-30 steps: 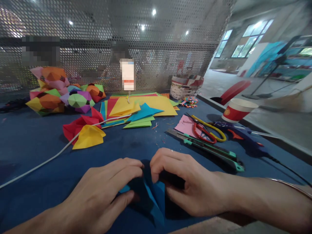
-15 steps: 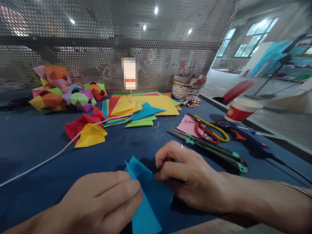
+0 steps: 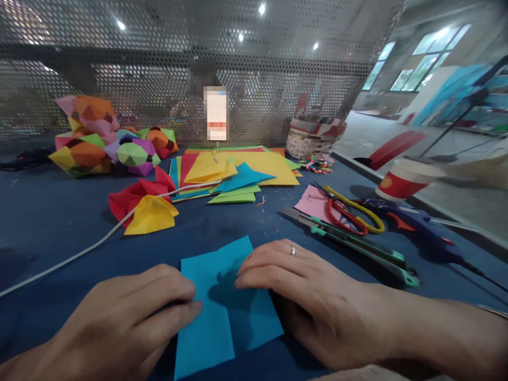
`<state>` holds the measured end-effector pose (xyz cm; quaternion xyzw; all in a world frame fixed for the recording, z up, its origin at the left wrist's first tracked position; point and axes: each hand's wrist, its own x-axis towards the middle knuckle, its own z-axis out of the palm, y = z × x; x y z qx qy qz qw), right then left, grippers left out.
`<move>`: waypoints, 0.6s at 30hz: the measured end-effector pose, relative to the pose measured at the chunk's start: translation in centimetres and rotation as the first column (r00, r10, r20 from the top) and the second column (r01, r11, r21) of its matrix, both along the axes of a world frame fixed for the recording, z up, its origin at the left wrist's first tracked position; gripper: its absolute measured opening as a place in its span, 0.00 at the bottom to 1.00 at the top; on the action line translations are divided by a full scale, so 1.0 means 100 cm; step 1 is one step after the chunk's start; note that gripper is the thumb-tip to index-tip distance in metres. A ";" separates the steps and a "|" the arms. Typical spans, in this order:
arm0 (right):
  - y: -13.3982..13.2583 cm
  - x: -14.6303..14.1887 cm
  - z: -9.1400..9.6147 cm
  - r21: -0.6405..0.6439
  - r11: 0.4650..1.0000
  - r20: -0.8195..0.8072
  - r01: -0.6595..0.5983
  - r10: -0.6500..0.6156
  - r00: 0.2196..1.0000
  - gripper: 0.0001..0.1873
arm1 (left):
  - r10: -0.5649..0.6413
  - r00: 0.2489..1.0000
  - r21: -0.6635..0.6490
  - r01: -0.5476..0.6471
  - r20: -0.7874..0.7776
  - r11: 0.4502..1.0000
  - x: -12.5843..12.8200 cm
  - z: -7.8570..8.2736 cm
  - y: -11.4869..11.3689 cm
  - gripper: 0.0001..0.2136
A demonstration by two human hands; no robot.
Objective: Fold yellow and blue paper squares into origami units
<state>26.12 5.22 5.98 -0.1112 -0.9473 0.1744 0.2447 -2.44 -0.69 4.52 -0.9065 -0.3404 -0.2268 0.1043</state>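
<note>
A sheet of blue paper [image 3: 210, 328] lies spread before me, with a crease running down its middle and its surface slightly raised. My left hand [image 3: 138, 312] pinches the sheet's left edge between thumb and curled fingers. Over the right edge, my right hand [image 3: 309, 296] reaches in with its fingers together and fairly straight, casting a shadow on the paper. The right thumb is hidden beneath the palm. Beyond my right hand lies a green and black utility knife [image 3: 357, 248].
Scissors [image 3: 349, 217] rest on pink paper [image 3: 309, 203], beside a glue gun [image 3: 413, 222] and a paper cup [image 3: 408, 180]. Coloured sheets [image 3: 273, 166], folded red paper [image 3: 130, 196], folded yellow paper [image 3: 151, 214], a white cable [image 3: 79, 259], paper balls [image 3: 135, 156] and a basket [image 3: 313, 137] stand farther back.
The blue paper has gone from folded over to opened out. My left hand has shifted left with its edge, and the right fingers have straightened. The whole view has moved slightly.
</note>
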 end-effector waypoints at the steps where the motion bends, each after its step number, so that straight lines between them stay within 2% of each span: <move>1: 0.000 -0.001 0.000 -0.006 1.000 -0.005 0.005 -0.005 1.000 0.26 | -0.004 1.000 -0.016 0.004 0.001 1.000 0.000 -0.001 0.000 0.13; 6: 0.002 0.000 -0.007 0.025 1.000 -0.088 0.015 -0.013 0.996 0.07 | -0.066 0.998 -0.069 0.068 0.019 0.995 0.001 -0.003 -0.003 0.14; 13: -0.002 0.001 -0.004 -0.035 0.998 -0.003 -0.047 0.047 0.999 0.11 | 0.012 0.994 -0.246 0.015 0.108 0.969 0.001 -0.007 -0.004 0.11; 17: -0.005 -0.001 0.000 -0.079 0.996 0.023 -0.036 0.038 0.999 0.03 | -0.039 0.994 -0.243 0.063 0.103 0.968 -0.005 -0.013 -0.005 0.11; 18: -0.005 -0.001 0.001 -0.085 0.996 0.017 -0.029 0.031 0.999 0.04 | -0.024 0.993 -0.225 0.049 0.112 0.973 -0.006 -0.014 -0.006 0.10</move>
